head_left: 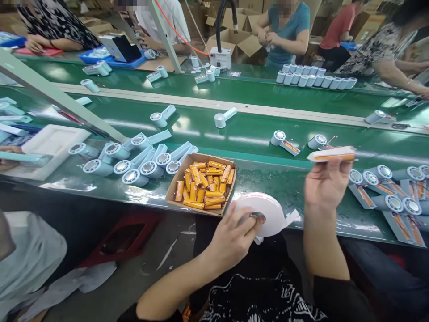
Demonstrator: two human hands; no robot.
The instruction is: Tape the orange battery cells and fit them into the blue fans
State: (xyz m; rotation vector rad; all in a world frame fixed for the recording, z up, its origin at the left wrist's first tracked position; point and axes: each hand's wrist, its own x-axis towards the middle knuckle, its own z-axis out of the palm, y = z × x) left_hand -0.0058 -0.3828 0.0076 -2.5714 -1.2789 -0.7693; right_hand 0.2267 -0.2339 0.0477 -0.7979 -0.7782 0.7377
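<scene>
My left hand (236, 235) is closed on a wide roll of white tape (273, 210), its fingers in the core hole. The tape's loose end sticks out to the right. Raised over the bench, my right hand (326, 183) pinches an orange battery (330, 157) with a white strip along its top. Just left of the tape roll is an open cardboard box (172, 203) filled with orange batteries (204, 183). Right of my right hand lie several light-blue handheld fan bodies (390, 203), some with orange batteries in their open handles.
More light-blue fan bodies (134, 165) crowd the bench left of the box. A green conveyor belt (197, 134) beyond carries several spaced-out units. White cylinders (311, 78) stand in rows on the far side, where co-workers (288, 33) sit. A slanted metal post (60, 94) crosses at left.
</scene>
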